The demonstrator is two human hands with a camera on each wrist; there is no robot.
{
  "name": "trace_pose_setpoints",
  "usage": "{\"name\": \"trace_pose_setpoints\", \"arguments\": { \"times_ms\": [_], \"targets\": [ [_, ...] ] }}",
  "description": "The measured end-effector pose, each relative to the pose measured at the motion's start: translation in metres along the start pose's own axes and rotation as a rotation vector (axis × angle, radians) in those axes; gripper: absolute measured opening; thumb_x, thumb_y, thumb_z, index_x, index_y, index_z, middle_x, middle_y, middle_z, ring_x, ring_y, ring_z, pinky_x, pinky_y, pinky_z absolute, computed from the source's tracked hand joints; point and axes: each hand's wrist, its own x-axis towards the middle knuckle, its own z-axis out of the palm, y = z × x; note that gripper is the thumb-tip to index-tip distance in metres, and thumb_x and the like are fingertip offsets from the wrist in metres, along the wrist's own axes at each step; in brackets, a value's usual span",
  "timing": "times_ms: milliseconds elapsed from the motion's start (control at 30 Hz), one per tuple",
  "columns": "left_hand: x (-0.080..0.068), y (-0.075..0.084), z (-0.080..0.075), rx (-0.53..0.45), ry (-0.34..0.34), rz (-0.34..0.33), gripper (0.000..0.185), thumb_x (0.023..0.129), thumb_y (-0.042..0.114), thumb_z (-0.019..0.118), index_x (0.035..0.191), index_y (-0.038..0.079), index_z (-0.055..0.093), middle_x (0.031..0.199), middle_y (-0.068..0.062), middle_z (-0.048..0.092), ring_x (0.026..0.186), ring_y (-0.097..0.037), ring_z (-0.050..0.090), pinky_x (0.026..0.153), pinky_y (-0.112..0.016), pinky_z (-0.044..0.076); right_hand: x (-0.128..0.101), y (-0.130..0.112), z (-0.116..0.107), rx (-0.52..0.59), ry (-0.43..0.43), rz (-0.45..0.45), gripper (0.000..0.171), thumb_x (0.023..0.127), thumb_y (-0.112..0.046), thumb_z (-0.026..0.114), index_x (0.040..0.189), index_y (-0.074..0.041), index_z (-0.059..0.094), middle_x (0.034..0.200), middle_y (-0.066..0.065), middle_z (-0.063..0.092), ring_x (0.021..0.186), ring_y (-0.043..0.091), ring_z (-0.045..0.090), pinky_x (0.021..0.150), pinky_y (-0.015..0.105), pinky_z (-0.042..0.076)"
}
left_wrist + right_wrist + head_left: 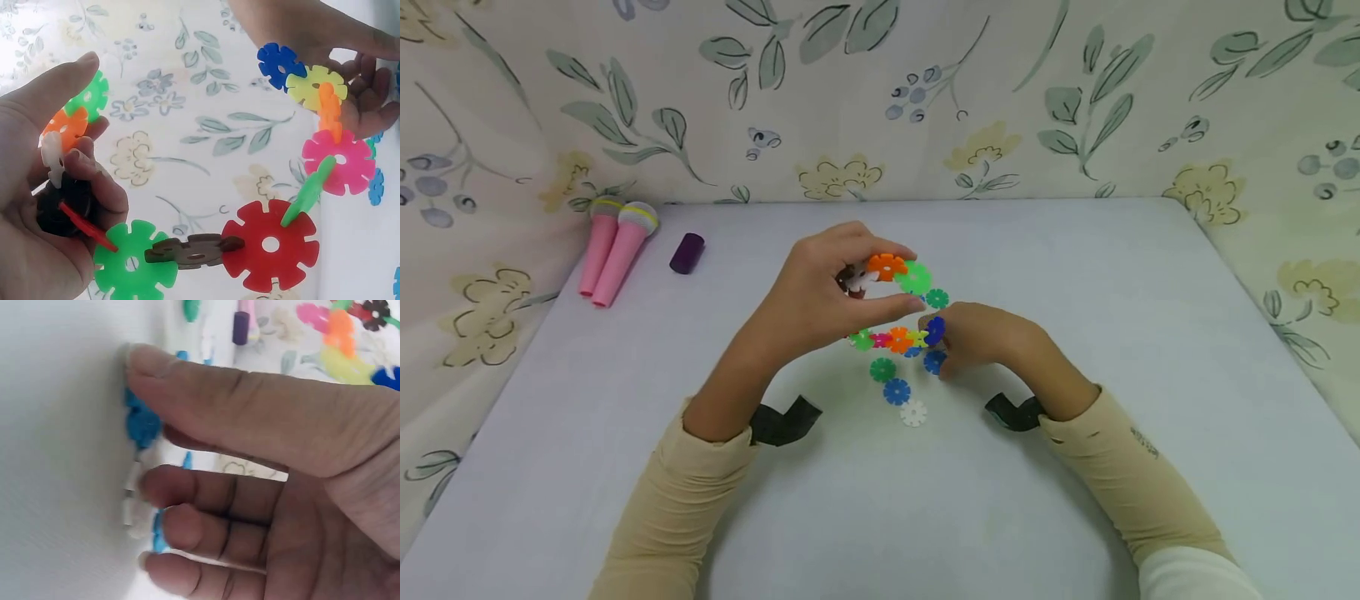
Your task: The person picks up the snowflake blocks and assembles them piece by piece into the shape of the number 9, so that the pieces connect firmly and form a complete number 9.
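Note:
My left hand [835,287] holds a chain of interlocked notched plastic discs, its curled fingers around a black disc [65,206]. One end of the chain, an orange disc [887,267] and a light green disc [915,277], lies between thumb and fingers. The rest hangs in a loop through a red disc [270,245] and a pink disc [339,161] to a yellow disc [315,87] and a dark blue end disc [935,331]. Low at the table, my right hand [988,337] has its thumb and loosely bent fingers around a loose blue disc [144,425].
Loose discs lie on the white table [880,517]: a green one [883,370], a blue one [897,392], a white one [913,413] and a teal one [937,298]. Two pink toy microphones [617,254] and a dark purple cylinder [687,253] are at the back left.

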Motion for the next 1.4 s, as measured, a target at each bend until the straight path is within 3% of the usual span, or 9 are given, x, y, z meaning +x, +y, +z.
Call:
{"name": "trace_pose_setpoints", "arguments": {
  "times_ms": [133, 233, 433, 567, 667, 767, 1033, 1133, 1400],
  "targets": [
    [0.000, 0.000, 0.000, -0.007, -0.009, 0.015, 0.040, 0.077, 0.022, 0.090, 0.112, 0.010, 0.075, 0.099, 0.005, 0.064, 0.084, -0.010, 0.055, 0.066, -0.030, 0.047, 0.001, 0.001, 0.002, 0.039, -0.010, -0.043, 0.020, 0.082, -0.009, 0.080, 0.092, -0.006, 0.063, 0.071, 0.003, 0.050, 0.066, 0.019, 0.047, 0.062, 0.031, 0.037],
    [0.000, -0.001, -0.002, -0.002, -0.005, 0.024, 0.040, 0.078, 0.023, 0.089, 0.112, 0.010, 0.074, 0.102, 0.007, 0.066, 0.086, -0.010, 0.055, 0.067, -0.029, 0.047, 0.001, 0.002, 0.000, 0.073, -0.027, -0.031, 0.020, 0.084, -0.010, 0.079, 0.096, -0.007, 0.063, 0.074, 0.003, 0.051, 0.069, 0.019, 0.048, 0.063, 0.031, 0.038],
    [-0.001, -0.001, -0.003, -0.021, -0.003, -0.011, 0.039, 0.079, 0.022, 0.087, 0.112, 0.009, 0.069, 0.094, 0.005, 0.064, 0.073, -0.014, 0.051, 0.062, -0.029, 0.044, 0.002, 0.000, 0.002, 0.087, -0.052, 0.015, 0.036, 0.081, -0.013, 0.083, 0.110, -0.010, 0.062, 0.076, 0.004, 0.051, 0.074, 0.019, 0.050, 0.065, 0.032, 0.039],
    [-0.002, -0.001, -0.005, -0.046, 0.002, -0.042, 0.037, 0.081, 0.021, 0.085, 0.111, 0.009, 0.068, 0.089, 0.003, 0.060, 0.068, -0.015, 0.047, 0.057, -0.030, 0.038, 0.004, -0.001, 0.003, 0.071, -0.056, 0.032, 0.024, 0.081, -0.011, 0.082, 0.097, -0.008, 0.064, 0.075, 0.004, 0.052, 0.071, 0.020, 0.049, 0.064, 0.032, 0.038],
    [-0.002, -0.002, -0.006, -0.067, 0.000, -0.066, 0.035, 0.081, 0.019, 0.084, 0.111, 0.009, 0.067, 0.089, 0.001, 0.059, 0.065, -0.016, 0.045, 0.056, -0.030, 0.038, 0.003, 0.001, -0.001, 0.071, -0.038, -0.008, 0.020, 0.086, -0.011, 0.077, 0.101, -0.006, 0.066, 0.081, 0.003, 0.058, 0.074, 0.019, 0.053, 0.066, 0.030, 0.045],
    [-0.001, -0.003, -0.006, -0.090, -0.003, -0.083, 0.034, 0.082, 0.018, 0.083, 0.110, 0.010, 0.067, 0.089, -0.001, 0.059, 0.063, -0.017, 0.045, 0.055, -0.029, 0.037, -0.003, 0.007, -0.012, 0.087, 0.080, -0.110, 0.014, 0.091, -0.008, 0.071, 0.104, -0.006, 0.067, 0.086, 0.004, 0.065, 0.076, 0.020, 0.058, 0.070, 0.032, 0.052],
    [0.000, -0.005, -0.003, -0.091, -0.005, -0.057, 0.033, 0.082, 0.018, 0.083, 0.110, 0.008, 0.069, 0.090, 0.000, 0.059, 0.063, -0.017, 0.043, 0.055, -0.030, 0.035, -0.036, 0.002, -0.034, 0.190, 0.725, -0.439, 0.011, 0.095, -0.002, 0.067, 0.106, -0.004, 0.067, 0.092, 0.003, 0.067, 0.082, 0.015, 0.060, 0.070, 0.033, 0.053],
    [0.001, -0.005, -0.002, -0.079, -0.006, -0.060, 0.033, 0.083, 0.019, 0.083, 0.111, 0.008, 0.068, 0.091, 0.001, 0.059, 0.064, -0.017, 0.043, 0.056, -0.030, 0.035, -0.046, -0.010, -0.036, 0.211, 0.798, -0.533, 0.020, 0.095, 0.000, 0.066, 0.115, -0.001, 0.066, 0.096, 0.002, 0.068, 0.082, 0.013, 0.061, 0.070, 0.028, 0.055],
    [0.001, -0.004, 0.000, -0.062, -0.007, -0.091, 0.031, 0.085, 0.022, 0.081, 0.112, 0.010, 0.068, 0.084, 0.001, 0.056, 0.061, -0.018, 0.042, 0.053, -0.031, 0.034, -0.056, -0.028, -0.032, 0.218, 0.818, -0.656, 0.039, 0.093, 0.007, 0.065, 0.131, 0.003, 0.060, 0.097, 0.004, 0.070, 0.081, 0.008, 0.063, 0.074, 0.026, 0.057]
  ]
}}
